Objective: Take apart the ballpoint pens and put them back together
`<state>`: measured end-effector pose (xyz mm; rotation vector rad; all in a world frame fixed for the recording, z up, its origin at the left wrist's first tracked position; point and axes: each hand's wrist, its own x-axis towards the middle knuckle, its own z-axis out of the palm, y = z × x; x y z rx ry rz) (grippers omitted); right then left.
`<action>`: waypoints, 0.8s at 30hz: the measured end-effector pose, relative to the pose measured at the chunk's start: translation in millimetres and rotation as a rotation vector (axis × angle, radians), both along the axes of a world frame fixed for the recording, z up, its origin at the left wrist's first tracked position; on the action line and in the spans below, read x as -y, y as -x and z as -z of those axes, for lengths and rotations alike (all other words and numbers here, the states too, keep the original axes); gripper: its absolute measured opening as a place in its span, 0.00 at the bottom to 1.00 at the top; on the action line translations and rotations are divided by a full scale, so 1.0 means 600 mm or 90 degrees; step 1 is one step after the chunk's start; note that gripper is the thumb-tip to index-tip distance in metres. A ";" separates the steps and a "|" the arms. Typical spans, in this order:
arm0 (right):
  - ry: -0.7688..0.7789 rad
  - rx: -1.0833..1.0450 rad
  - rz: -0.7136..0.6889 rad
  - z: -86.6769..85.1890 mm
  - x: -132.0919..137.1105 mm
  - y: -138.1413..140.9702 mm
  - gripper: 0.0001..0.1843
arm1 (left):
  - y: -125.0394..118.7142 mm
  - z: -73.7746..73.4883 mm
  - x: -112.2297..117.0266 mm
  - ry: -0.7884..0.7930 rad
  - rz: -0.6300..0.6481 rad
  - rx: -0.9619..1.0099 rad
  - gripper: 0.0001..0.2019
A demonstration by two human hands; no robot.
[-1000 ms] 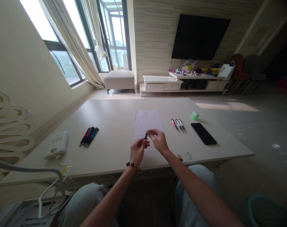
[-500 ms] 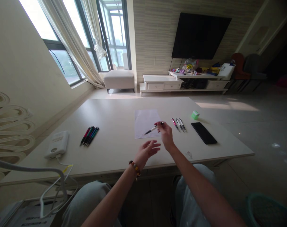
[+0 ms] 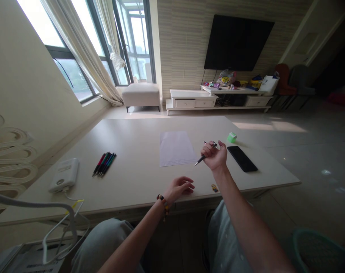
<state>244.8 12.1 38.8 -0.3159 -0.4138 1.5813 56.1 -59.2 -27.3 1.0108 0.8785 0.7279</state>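
Observation:
My right hand (image 3: 214, 155) is shut around a slim black-and-silver pen (image 3: 200, 160), whose tip points down and left over the table. That hand is just in front of a small group of pens (image 3: 209, 143), which it partly hides. To its right lie a black smartphone (image 3: 242, 158) and a small green roll (image 3: 231, 137). My left hand (image 3: 178, 188) rests near the table's front edge with curled fingers, holding nothing. A blank white paper sheet (image 3: 176, 148) lies beyond it. Several coloured pens (image 3: 104, 164) lie together further left.
A white power bank (image 3: 64, 175) with a cable sits on the left of the white table (image 3: 138, 129). A small cartoon sticker (image 3: 214, 188) lies near the front edge. White cables (image 3: 61, 223) hang at lower left, and a green basket (image 3: 317, 252) stands at lower right.
My right hand has moved right with the pen, over to the small pen group. My left hand has dropped back toward the table's front edge.

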 end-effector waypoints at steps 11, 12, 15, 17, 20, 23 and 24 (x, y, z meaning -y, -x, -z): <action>0.013 -0.048 -0.050 -0.006 -0.021 -0.015 0.09 | -0.011 0.015 -0.009 -0.145 -0.037 -0.120 0.11; 0.012 -0.038 -0.046 -0.008 -0.026 -0.018 0.09 | -0.012 0.016 -0.010 -0.184 -0.047 -0.152 0.10; -0.002 -0.004 -0.030 -0.015 -0.043 -0.027 0.10 | -0.015 0.016 -0.018 -0.344 -0.078 -0.288 0.11; -0.004 0.033 -0.024 -0.017 -0.058 -0.031 0.11 | -0.017 0.015 -0.024 -0.473 -0.094 -0.397 0.12; 0.042 0.137 -0.022 -0.011 -0.084 -0.030 0.11 | -0.024 0.016 -0.033 -0.624 -0.080 -0.548 0.14; 0.116 0.263 -0.044 0.009 -0.106 -0.022 0.16 | -0.034 0.023 -0.038 -0.695 -0.033 -0.663 0.19; 0.135 0.313 -0.072 0.019 -0.111 -0.018 0.19 | -0.036 0.026 -0.040 -0.702 -0.024 -0.693 0.21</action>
